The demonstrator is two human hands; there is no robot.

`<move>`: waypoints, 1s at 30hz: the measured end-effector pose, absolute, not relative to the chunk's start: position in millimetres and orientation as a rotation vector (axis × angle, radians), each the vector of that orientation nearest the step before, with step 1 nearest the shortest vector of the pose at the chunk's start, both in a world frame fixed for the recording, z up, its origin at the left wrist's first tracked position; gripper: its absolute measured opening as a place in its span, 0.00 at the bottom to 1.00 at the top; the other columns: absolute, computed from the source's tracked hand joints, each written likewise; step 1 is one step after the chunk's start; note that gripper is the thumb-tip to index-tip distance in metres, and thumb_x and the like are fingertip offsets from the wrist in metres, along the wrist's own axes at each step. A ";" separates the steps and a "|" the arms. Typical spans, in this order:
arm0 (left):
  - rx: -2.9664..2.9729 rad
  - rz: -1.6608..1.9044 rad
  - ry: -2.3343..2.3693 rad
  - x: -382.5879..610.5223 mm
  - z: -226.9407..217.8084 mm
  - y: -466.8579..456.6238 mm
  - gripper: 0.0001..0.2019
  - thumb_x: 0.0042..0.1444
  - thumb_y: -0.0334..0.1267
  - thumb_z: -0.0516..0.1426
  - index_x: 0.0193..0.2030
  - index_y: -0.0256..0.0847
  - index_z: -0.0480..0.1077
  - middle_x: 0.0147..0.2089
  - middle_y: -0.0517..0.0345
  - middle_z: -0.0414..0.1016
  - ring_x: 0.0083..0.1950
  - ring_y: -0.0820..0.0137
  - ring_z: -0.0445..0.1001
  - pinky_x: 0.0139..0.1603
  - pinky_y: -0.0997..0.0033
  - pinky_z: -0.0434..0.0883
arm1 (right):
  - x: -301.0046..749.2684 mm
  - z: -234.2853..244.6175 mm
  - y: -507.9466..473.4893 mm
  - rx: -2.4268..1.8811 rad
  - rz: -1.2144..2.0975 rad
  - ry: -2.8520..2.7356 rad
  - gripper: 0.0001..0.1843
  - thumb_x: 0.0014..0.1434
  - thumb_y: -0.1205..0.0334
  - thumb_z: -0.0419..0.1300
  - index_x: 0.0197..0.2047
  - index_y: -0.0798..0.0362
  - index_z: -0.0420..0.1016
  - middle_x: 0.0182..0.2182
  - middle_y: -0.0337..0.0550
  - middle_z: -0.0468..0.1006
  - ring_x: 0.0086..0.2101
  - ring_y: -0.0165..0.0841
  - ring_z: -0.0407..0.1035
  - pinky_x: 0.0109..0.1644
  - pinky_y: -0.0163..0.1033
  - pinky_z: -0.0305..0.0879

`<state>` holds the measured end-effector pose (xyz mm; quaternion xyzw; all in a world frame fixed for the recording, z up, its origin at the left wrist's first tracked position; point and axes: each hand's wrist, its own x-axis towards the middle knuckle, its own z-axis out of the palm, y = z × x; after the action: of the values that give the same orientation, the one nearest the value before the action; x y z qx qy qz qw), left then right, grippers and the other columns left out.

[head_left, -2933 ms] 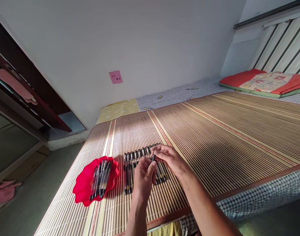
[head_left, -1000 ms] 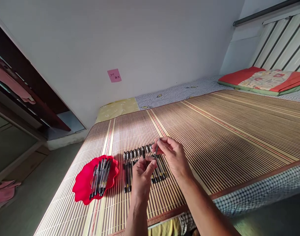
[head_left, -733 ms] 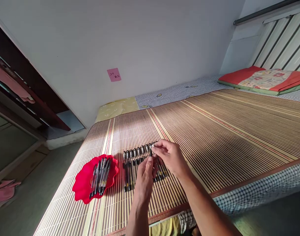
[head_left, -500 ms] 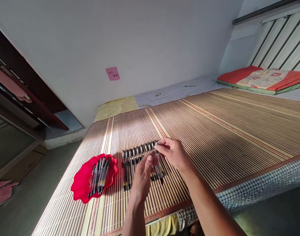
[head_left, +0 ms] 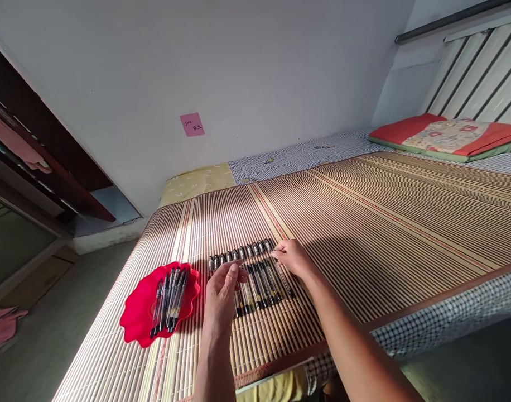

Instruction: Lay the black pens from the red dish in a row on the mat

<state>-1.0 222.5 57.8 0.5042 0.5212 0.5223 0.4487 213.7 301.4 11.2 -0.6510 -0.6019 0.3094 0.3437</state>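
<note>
Several black-and-clear pens (head_left: 261,285) lie side by side in a row on the slatted mat, dark clipped ends toward the wall. At the row's right end, my right hand (head_left: 294,257) pinches the upper end of a pen (head_left: 285,281), whose dark tip points toward me. My left hand (head_left: 222,287) hovers over the left part of the row, fingers loosely curled and thumb raised, with nothing visible in it. It hides the lower parts of some pens. Left of the row, more pens (head_left: 169,298) rest on a red scalloped plate (head_left: 134,312).
The slatted mat (head_left: 343,206) covers a bed beside a white wall. A pink note (head_left: 192,124) with handwriting is stuck on the wall. Folded red and floral bedding (head_left: 448,134) lies at the far right. The bed's front edge (head_left: 443,312) has checked cloth below it.
My right hand has moved slightly right and down with its pen, setting it at the row's right end. My left hand has drawn back to the left, uncovering pens in the middle.
</note>
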 end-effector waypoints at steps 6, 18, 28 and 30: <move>1.407 1.218 1.391 4.2 49.1 223.3 0.21 0.62 0.55 0.59 0.45 0.38 0.80 0.36 0.50 0.83 0.39 0.61 0.79 0.41 0.64 0.72 | 213.1 3.6 301.5 -1.793 0.691 -1.606 0.09 0.59 0.63 0.67 0.28 0.55 0.79 0.28 0.43 0.82 0.30 0.32 0.73 0.34 0.34 0.61; 2.287 0.662 1.424 68.1 40.8 204.6 0.16 0.63 0.27 0.57 0.55 0.39 0.79 0.61 0.46 0.78 0.68 0.52 0.68 0.69 0.49 0.67 | 219.0 11.8 284.1 -1.916 0.764 -1.690 0.03 0.56 0.72 0.69 0.35 0.57 0.82 0.32 0.47 0.84 0.32 0.33 0.76 0.33 0.34 0.61; 2.424 0.497 1.495 72.2 23.0 205.0 0.13 0.61 0.26 0.59 0.49 0.42 0.80 0.62 0.47 0.77 0.73 0.48 0.64 0.76 0.37 0.57 | 212.8 17.8 275.4 -1.933 0.725 -1.763 0.09 0.55 0.77 0.66 0.35 0.55 0.83 0.33 0.47 0.84 0.34 0.34 0.75 0.34 0.35 0.58; 2.438 0.516 1.486 71.3 22.5 205.2 0.14 0.61 0.25 0.57 0.48 0.43 0.80 0.61 0.48 0.78 0.72 0.48 0.65 0.75 0.37 0.58 | 211.6 19.8 275.7 -1.936 0.715 -1.765 0.10 0.55 0.78 0.65 0.36 0.55 0.83 0.34 0.47 0.84 0.35 0.35 0.76 0.35 0.35 0.58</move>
<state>71.3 205.2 22.5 0.8342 0.5085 0.1764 0.1196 211.6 275.7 19.8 -0.6967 -0.6354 0.2574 0.2114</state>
